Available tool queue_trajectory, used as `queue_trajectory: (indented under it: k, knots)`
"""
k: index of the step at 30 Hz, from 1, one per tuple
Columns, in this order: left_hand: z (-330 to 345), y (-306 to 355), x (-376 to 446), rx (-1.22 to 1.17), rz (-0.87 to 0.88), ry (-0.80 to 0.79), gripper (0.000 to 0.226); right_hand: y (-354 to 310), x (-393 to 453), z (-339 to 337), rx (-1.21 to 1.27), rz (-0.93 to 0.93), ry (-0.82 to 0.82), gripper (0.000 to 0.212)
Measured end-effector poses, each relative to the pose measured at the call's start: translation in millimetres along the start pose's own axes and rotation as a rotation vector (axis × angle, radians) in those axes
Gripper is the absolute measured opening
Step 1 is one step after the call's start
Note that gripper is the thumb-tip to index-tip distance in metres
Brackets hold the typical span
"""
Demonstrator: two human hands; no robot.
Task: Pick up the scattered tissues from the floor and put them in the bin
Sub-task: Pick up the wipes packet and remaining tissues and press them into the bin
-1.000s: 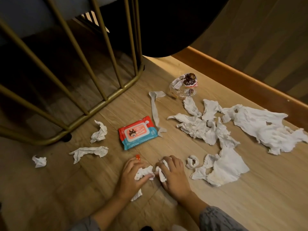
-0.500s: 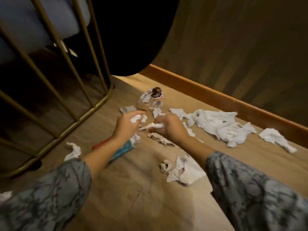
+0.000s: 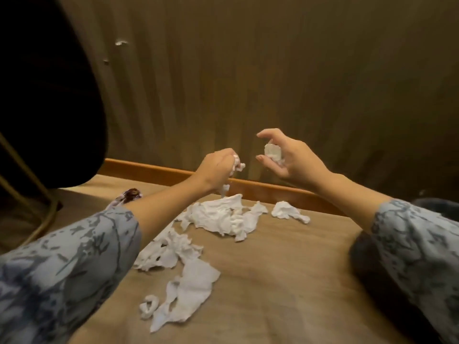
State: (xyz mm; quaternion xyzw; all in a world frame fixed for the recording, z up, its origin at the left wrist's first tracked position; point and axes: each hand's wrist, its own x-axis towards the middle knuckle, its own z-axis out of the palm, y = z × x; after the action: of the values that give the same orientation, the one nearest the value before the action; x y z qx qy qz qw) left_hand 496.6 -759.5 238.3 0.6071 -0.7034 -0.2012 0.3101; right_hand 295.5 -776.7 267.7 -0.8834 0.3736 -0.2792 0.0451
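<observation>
My left hand (image 3: 215, 168) is raised above the floor, closed around a crumpled white tissue (image 3: 237, 166) with a strip dangling below the fist. My right hand (image 3: 289, 157) is lifted beside it, fingers curled loosely around a small tissue wad (image 3: 272, 152) in the palm. Below them several white tissues lie on the wooden floor: a big crumpled pile (image 3: 221, 217), a small piece (image 3: 289, 211) near the skirting, a torn heap (image 3: 169, 250), a flat sheet (image 3: 188, 294) and a tiny curl (image 3: 148, 305). A dark rounded edge at the far right (image 3: 437, 207) may be the bin.
A wood-panelled wall (image 3: 273, 70) with an orange skirting board (image 3: 154, 170) runs behind the tissues. A dark round shape (image 3: 44, 95) and gold metal legs (image 3: 47, 212) stand on the left. A clear wrapper with something brown (image 3: 129, 194) lies by my left forearm.
Both hands rose from the floor with tissue pieces and moved apart. The view swung up and right, so the wipes pack and left-side tissues left the frame.
</observation>
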Motion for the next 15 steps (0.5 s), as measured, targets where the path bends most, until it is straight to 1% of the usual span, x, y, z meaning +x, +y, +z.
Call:
queue_trajectory:
  k: [1,3,5,6,8,11,13,15]
  knots:
    - [14.7,19.0,9.1,-0.033,-0.001,-0.021,0.011,11.8,-14.5,-12.6,0.002,-0.002,0.059,0.036]
    - [47.1,58.7,20.4,-0.137,0.006,-0.063,0.025,36.1,-47.5,-38.1,-0.024,0.009,0.151,0.022]
    - [84.0,101.5,24.8,-0.219,0.029,-0.082,0.042,62.6,-83.8,-63.2,-0.028,0.088,0.213,0.016]
    - [104.6,122.6,25.7,-0.27,0.052,-0.112,0.045,74.7,-103.1,-75.0,-0.028,0.138,0.251,0.015]
    - [144.6,161.3,24.1,-0.39,0.066,-0.162,0.045,95.2,-142.1,-95.2,-0.025,0.256,0.335,0.012]
    - [202.7,210.2,12.9,-0.526,0.076,-0.276,0.042,121.8,-199.1,-116.9,-0.016,0.481,0.447,0.015]
    - [236.2,234.6,3.1,-0.569,0.122,-0.323,0.039,135.6,-232.0,-128.9,0.021,0.608,0.542,0.012]
    - [265.1,252.7,-5.8,-0.56,0.172,-0.317,0.038,146.6,-258.4,-139.7,0.019,0.689,0.612,0.01]
